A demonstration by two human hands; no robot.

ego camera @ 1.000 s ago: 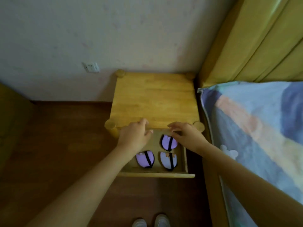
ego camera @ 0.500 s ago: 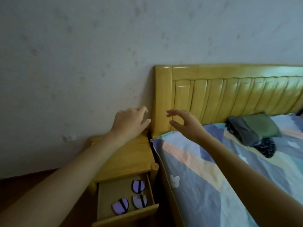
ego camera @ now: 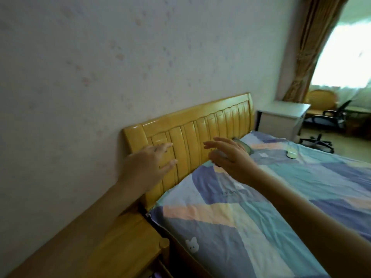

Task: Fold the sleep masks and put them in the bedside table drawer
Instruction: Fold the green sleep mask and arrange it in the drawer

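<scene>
Both hands empty, fingers spread: left hand (ego camera: 147,167), right hand (ego camera: 230,159), above the bed (ego camera: 261,207). No sleep masks clearly visible; drawer at bottom edge, mostly out of frame. Locate next mask before reaching; fold flat on bed.

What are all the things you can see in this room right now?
wooden headboard: one, yellow, against the wall
patchwork bedsheet: one, blue, green and peach, on the bed
wooden bedside table: one, yellow, left of the bed
white cabinet: one, beyond the bed
black office chair: one, by the window
brown curtain: one, beside the window
small pale object: one, on the sheet
left hand: open, before the headboard
right hand: open, over the bed
</scene>
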